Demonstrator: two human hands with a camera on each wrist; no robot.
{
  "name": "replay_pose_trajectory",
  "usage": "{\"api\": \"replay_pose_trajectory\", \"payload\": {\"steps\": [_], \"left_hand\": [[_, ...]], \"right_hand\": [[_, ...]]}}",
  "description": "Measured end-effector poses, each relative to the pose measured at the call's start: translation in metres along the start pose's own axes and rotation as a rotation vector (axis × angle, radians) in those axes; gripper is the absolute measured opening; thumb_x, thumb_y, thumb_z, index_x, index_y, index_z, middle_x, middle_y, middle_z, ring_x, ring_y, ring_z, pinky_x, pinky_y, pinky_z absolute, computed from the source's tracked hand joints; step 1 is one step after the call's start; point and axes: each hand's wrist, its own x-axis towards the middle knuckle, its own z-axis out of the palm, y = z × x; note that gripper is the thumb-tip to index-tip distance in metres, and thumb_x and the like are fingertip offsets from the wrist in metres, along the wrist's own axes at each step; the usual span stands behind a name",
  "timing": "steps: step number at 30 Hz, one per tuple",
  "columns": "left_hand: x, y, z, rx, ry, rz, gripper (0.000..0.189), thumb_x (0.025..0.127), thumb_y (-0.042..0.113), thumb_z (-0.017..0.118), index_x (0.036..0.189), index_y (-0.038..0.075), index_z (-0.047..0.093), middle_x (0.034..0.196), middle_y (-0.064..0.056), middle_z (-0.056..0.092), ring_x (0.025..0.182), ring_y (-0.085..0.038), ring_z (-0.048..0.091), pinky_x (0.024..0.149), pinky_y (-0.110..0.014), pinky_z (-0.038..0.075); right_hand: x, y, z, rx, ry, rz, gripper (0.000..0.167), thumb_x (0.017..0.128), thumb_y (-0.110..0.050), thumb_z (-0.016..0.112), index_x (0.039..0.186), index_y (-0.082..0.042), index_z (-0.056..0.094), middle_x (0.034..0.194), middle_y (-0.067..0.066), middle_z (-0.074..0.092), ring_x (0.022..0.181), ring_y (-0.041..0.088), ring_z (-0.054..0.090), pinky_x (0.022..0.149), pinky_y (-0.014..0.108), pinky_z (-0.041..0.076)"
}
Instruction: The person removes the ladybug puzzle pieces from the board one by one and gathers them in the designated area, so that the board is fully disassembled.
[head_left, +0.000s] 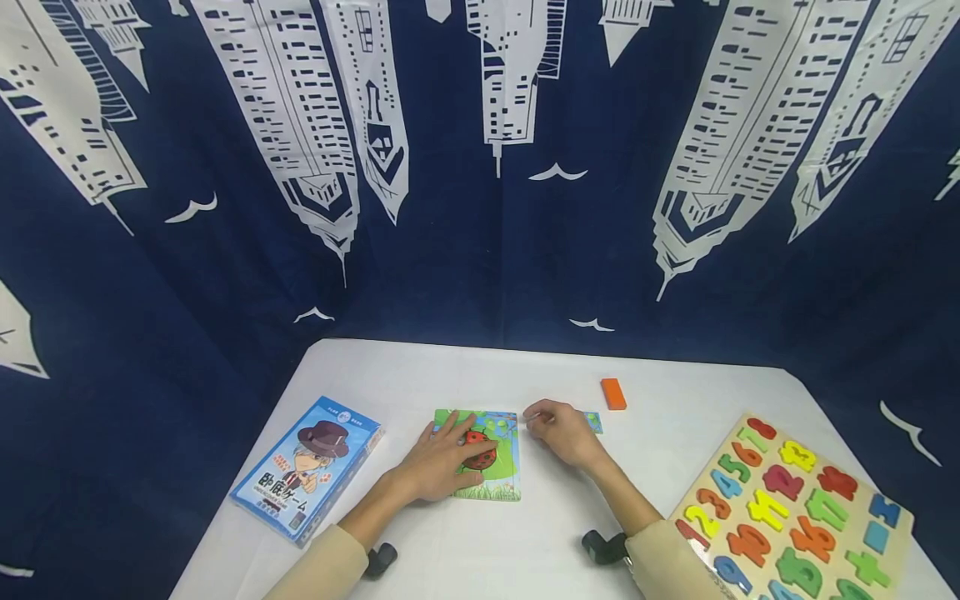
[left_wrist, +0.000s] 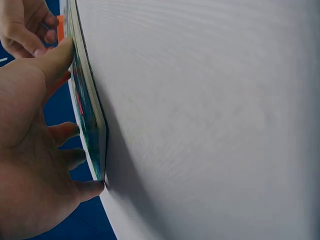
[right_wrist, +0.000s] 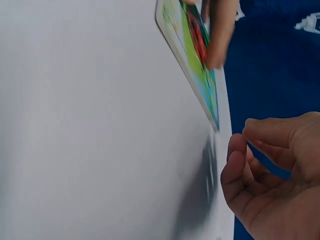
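On the tabletop [head_left: 480,558], leftmost, lies one blue box [head_left: 307,467] lettered 卧底ゲーム, its smaller print too fine to read; next, the left hand [head_left: 442,462] spreads its fingers over one ladybug board [head_left: 495,489]. Just beside it, the right hand [head_left: 562,433] has thumb and fingertips drawn together, whether around anything I cannot tell, with one blue-green piece [head_left: 592,422] partly behind it. Then come one orange block [head_left: 613,394] and one number board [head_left: 737,515], digits 1 to 9 legible.
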Motion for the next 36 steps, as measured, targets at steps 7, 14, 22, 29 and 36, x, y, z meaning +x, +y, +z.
{"api": "replay_pose_trajectory", "payload": {"steps": [7,14,22,29,36], "left_hand": [[-0.006,-0.004,-0.005,-0.006,0.005,-0.017,0.059,0.098,0.05,0.06,0.152,0.033,0.046,0.168,-0.016,0.014,0.154,-0.042,0.007,0.118,-0.067,0.015],[-0.015,-0.012,-0.008,0.01,-0.053,-0.034,0.062,0.098,0.054,0.057,0.155,0.033,0.041,0.168,-0.018,0.01,0.154,-0.043,0.002,0.119,-0.065,0.013],[-0.018,-0.013,-0.008,0.059,-0.087,-0.041,0.063,0.099,0.057,0.051,0.156,0.034,0.037,0.168,-0.017,0.009,0.154,-0.041,0.0,0.118,-0.067,0.014],[-0.018,-0.012,-0.007,0.078,-0.094,-0.051,0.062,0.099,0.058,0.05,0.155,0.034,0.039,0.168,-0.016,0.009,0.154,-0.041,0.0,0.118,-0.067,0.015],[-0.019,-0.011,-0.009,0.087,-0.094,-0.049,0.062,0.1,0.058,0.049,0.155,0.034,0.039,0.168,-0.016,0.01,0.154,-0.041,0.002,0.118,-0.066,0.017]], "right_hand": [[0.003,-0.012,0.02,0.0,-0.059,-0.101,0.018,0.095,-0.015,0.067,0.112,-0.013,0.074,0.092,-0.003,0.071,0.078,0.013,0.061,0.071,0.033,0.051],[0.005,-0.02,0.033,-0.005,-0.097,-0.14,0.024,0.095,-0.016,0.067,0.118,-0.011,0.072,0.116,0.004,0.072,0.107,0.024,0.068,0.095,0.048,0.053],[0.007,-0.024,0.038,-0.014,-0.094,-0.17,0.027,0.095,-0.015,0.067,0.121,-0.01,0.071,0.12,0.009,0.072,0.113,0.03,0.067,0.098,0.05,0.052],[0.008,-0.029,0.044,-0.026,-0.079,-0.164,0.028,0.095,-0.013,0.066,0.122,-0.008,0.071,0.117,0.011,0.07,0.115,0.032,0.064,0.1,0.051,0.051],[0.011,-0.031,0.047,-0.012,-0.081,-0.136,0.032,0.095,-0.014,0.067,0.126,-0.005,0.069,0.111,0.01,0.073,0.113,0.031,0.066,0.099,0.051,0.051]]}}
